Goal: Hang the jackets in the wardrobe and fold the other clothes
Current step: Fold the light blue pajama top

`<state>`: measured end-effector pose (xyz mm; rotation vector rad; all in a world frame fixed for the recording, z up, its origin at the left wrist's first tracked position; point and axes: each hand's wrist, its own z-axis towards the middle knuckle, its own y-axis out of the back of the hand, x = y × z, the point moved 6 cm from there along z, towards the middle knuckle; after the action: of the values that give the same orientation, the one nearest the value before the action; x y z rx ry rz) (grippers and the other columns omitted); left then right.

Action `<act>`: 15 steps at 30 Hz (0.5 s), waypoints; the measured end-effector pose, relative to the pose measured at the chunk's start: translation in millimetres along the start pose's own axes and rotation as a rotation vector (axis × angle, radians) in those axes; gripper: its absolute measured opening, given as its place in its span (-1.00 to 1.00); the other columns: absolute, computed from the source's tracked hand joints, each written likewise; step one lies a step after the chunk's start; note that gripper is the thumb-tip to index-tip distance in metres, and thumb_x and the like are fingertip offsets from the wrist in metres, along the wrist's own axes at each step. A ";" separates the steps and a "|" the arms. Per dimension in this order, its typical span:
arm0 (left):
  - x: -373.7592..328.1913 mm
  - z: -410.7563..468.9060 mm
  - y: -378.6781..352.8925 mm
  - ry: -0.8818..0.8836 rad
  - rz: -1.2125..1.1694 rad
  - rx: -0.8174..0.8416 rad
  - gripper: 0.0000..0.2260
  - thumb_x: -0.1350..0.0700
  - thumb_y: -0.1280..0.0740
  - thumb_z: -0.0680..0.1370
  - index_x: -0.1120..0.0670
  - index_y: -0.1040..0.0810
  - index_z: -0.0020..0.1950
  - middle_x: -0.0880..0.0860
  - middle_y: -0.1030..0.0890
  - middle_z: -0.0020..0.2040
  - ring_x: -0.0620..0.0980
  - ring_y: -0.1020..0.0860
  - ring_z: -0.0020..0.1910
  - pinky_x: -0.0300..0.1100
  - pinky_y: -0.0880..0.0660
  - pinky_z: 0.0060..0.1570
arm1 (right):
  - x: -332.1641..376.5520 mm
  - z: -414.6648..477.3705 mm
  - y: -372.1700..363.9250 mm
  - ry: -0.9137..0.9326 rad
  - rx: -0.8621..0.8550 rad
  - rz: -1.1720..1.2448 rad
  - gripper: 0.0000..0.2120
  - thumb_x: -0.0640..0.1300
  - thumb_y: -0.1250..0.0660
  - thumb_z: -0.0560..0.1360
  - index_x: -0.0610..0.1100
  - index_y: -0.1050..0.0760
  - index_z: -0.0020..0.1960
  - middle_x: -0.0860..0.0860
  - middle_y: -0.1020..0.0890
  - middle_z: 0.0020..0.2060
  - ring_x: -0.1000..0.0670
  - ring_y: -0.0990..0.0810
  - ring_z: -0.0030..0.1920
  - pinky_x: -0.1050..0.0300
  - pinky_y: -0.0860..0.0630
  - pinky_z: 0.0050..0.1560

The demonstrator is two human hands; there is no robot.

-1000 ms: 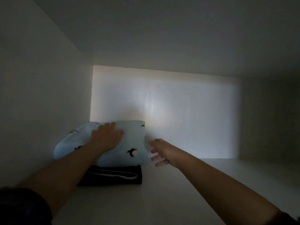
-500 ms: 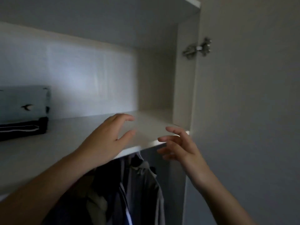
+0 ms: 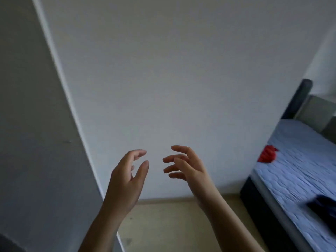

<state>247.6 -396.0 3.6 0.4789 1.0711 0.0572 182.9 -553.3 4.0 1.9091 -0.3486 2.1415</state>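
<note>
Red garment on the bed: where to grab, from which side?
Probably its raised, bunched top: the red garment lies crumpled near the bed's floor-side edge, so reach over that edge from above with the empty right hand. Too blurred to pick out collar or hem.

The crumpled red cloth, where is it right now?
In the head view, the crumpled red cloth lies far right on the blue quilted bed, at its wall-side edge, beyond a dark item on the same bed.

A home bedroom: a bed (image 3: 298,171) with a pale blue quilted cover and padded headboard (image 3: 316,115) stands against a plain white wall (image 3: 163,79), beside a wardrobe door (image 3: 32,142).
</note>
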 end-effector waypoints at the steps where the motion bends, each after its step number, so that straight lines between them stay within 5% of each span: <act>1: -6.3 3.9 -30.8 -0.004 -0.019 0.054 -0.80 -0.02 -0.24 0.57 -0.15 -0.46 0.19 -0.40 -0.44 0.12 -0.43 -0.43 0.10 -0.40 -0.34 0.12 | -4.3 -4.2 27.9 -0.009 -0.058 0.001 -0.76 -0.30 -0.13 0.61 -0.12 -0.41 0.23 -0.08 -0.67 -0.03 -0.04 -0.66 -0.15 0.08 -0.57 -0.06; 9: -46.3 37.0 -239.2 -0.077 -0.181 0.419 -0.84 0.07 -0.26 0.58 -0.06 -0.51 0.14 -0.23 -0.55 0.11 -0.36 -0.46 0.16 -0.30 -0.41 0.16 | -46.0 -16.2 216.1 -0.074 -0.441 0.034 -0.77 -0.30 -0.15 0.61 -0.15 -0.45 0.21 -0.11 -0.69 -0.06 -0.06 -0.66 -0.15 0.10 -0.56 -0.11; 15: -72.6 89.8 -386.0 -0.099 -0.317 0.612 -0.88 0.13 -0.28 0.58 0.00 -0.55 0.08 -0.14 -0.61 0.03 -0.34 -0.52 0.05 -0.44 -0.43 0.00 | -66.1 11.1 340.0 -0.130 -0.637 0.039 -0.78 -0.32 -0.14 0.60 -0.17 -0.47 0.18 -0.04 -0.70 -0.14 -0.01 -0.65 -0.20 0.10 -0.54 -0.10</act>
<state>218.1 -793.2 -57.1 0.8430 1.0462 -0.5833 84.4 -878.5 -64.4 1.6602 -0.9655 1.6430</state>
